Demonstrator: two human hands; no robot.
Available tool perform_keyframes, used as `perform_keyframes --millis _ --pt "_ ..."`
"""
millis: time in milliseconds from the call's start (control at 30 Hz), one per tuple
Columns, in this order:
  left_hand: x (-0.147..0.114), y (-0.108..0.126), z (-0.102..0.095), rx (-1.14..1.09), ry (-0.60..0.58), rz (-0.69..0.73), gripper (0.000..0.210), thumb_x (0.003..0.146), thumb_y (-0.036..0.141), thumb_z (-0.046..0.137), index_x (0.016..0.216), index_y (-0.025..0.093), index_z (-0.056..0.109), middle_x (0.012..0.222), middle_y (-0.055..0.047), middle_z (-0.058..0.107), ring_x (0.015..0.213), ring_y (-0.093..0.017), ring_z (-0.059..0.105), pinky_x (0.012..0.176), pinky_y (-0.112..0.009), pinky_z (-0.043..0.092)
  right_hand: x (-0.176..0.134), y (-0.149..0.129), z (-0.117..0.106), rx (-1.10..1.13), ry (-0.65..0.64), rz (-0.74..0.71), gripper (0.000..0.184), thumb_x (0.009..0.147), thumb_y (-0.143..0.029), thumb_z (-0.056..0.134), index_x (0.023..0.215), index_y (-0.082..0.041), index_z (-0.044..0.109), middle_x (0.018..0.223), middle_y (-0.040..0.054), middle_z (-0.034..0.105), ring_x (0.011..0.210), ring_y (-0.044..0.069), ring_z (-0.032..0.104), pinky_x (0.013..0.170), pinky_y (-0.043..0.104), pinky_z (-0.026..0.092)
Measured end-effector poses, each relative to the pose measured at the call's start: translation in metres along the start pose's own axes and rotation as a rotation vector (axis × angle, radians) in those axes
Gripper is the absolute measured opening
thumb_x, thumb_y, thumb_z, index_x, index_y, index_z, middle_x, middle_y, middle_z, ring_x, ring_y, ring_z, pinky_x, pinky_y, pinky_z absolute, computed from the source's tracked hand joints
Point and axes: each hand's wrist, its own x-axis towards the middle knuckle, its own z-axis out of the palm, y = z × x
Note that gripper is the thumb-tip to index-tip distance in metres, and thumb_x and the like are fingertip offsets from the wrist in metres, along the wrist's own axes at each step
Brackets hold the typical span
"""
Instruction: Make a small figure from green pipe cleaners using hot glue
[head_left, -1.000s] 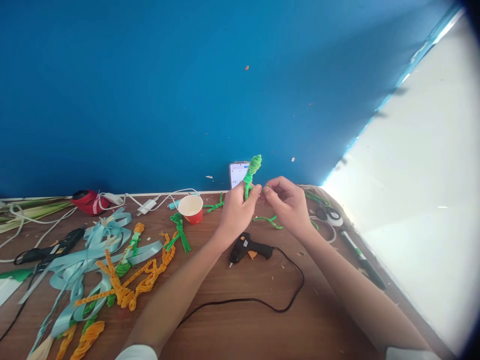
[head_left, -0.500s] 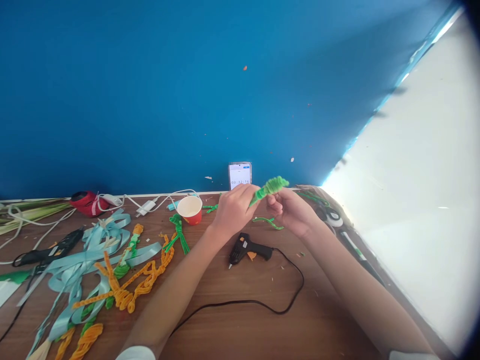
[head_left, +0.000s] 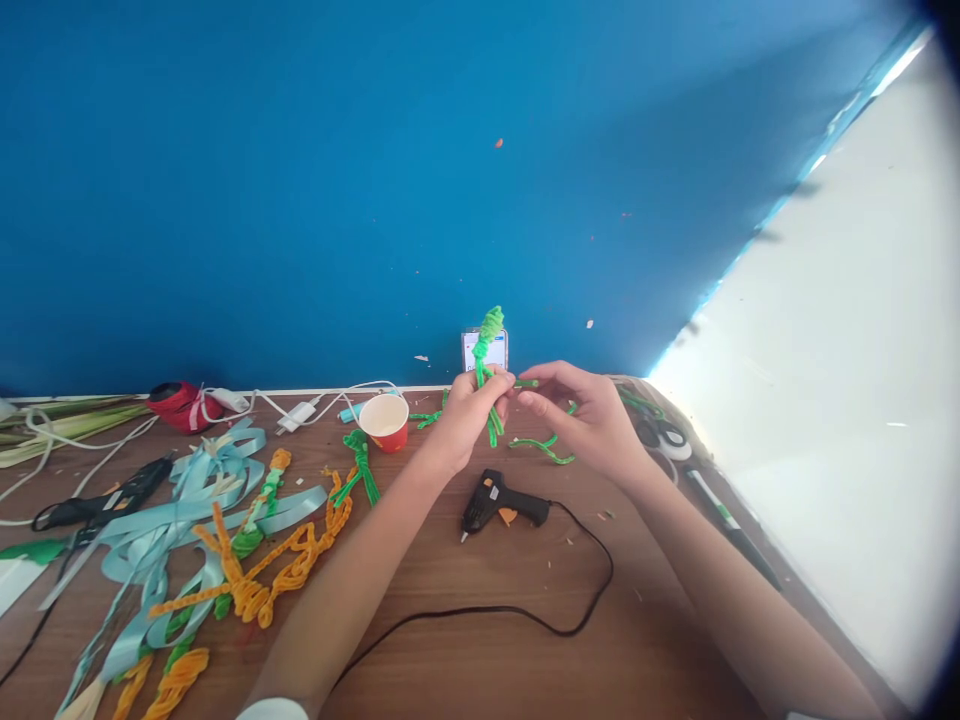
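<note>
My left hand [head_left: 463,420] pinches a green pipe cleaner bundle [head_left: 489,335] in front of the phone. Its wound, lighter green top points up, and loose stems hang below the fingers. One short stem end sticks out to the right, toward my right hand [head_left: 596,420]. That hand is open, thumb and index finger apart around the stem's tip; whether they touch it I cannot tell. Below the hands lies a black hot glue gun [head_left: 495,500] with its nozzle toward me. A loose green pipe cleaner [head_left: 544,447] rests on the table under my right hand.
A paper cup [head_left: 385,422] and another green pipe cleaner bundle [head_left: 360,467] stand left of my hands. Orange pipe cleaners [head_left: 251,595], light blue ribbon [head_left: 154,525] and a second glue gun [head_left: 112,500] cover the left side. A phone [head_left: 496,352] leans on the blue wall.
The green bundle has swung from leaning right to nearly upright, moving left with my left hand. My right hand's curled fingers have opened apart.
</note>
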Motion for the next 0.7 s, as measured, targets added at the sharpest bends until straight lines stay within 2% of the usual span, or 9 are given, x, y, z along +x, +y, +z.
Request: perform_keyframes --millis 67,167,367,467,600,700 --pt "0.0 0.001 0.0 -0.058 -0.038 -0.029 0.026 0.085 0.032 0.058 0.067 0.017 0.047 0.05 0.006 0.042 0.047 -0.005 0.041 0.049 -0.017 0.035 0.0 0.001 -0.002 -0.11 -0.006 -0.019 0.016 0.09 -0.032 0.06 0.095 -0.02 0.069 0.079 0.0011 0.068 0.063 0.011 0.056 0.059 0.025 0.042" --pt "-0.002 0.003 0.001 -0.083 -0.075 -0.039 0.025 0.085 0.033 0.059 0.07 0.017 0.047 0.051 0.006 0.043 0.047 -0.005 0.042 0.049 -0.017 0.036 0.001 0.001 -0.004 -0.147 -0.021 -0.014 0.018 0.092 -0.033 0.058 0.089 -0.018 0.069 0.071 -0.0001 0.064 0.061 0.011 0.052 0.057 0.025 0.038" --pt "-0.007 0.007 0.004 0.174 -0.086 0.061 0.024 0.09 0.036 0.052 0.076 0.017 0.05 0.059 0.004 0.049 0.053 -0.008 0.047 0.053 -0.02 0.04 0.001 -0.005 -0.009 -0.143 -0.059 0.032 0.027 0.093 -0.037 0.054 0.079 -0.017 0.066 0.07 0.0013 0.061 0.064 0.012 0.051 0.058 0.026 0.035" --pt "-0.011 0.011 0.004 0.471 -0.076 0.221 0.024 0.094 0.036 0.046 0.079 0.018 0.052 0.065 0.003 0.052 0.058 -0.009 0.049 0.058 -0.022 0.04 0.002 -0.003 -0.012 0.137 -0.078 0.237 0.029 0.089 -0.038 0.058 0.07 -0.017 0.059 0.062 -0.0007 0.054 0.057 0.01 0.045 0.054 0.026 0.032" --pt "-0.013 0.015 -0.002 0.973 -0.14 0.586 0.016 0.093 0.027 0.047 0.083 0.018 0.057 0.076 -0.001 0.059 0.072 -0.013 0.053 0.065 -0.025 0.037 0.005 0.002 -0.012 0.709 -0.242 0.606 0.033 0.079 -0.035 0.066 0.059 -0.018 0.047 0.05 -0.0075 0.031 0.046 0.006 0.021 0.046 0.023 0.022" --pt "-0.013 0.015 -0.007 1.137 -0.152 0.731 0.014 0.092 0.026 0.048 0.089 0.019 0.06 0.083 -0.004 0.064 0.079 -0.016 0.056 0.07 -0.027 0.038 0.006 0.002 -0.01 0.893 -0.285 0.715 0.034 0.077 -0.034 0.066 0.056 -0.019 0.044 0.05 -0.008 0.026 0.047 0.006 0.017 0.046 0.023 0.022"
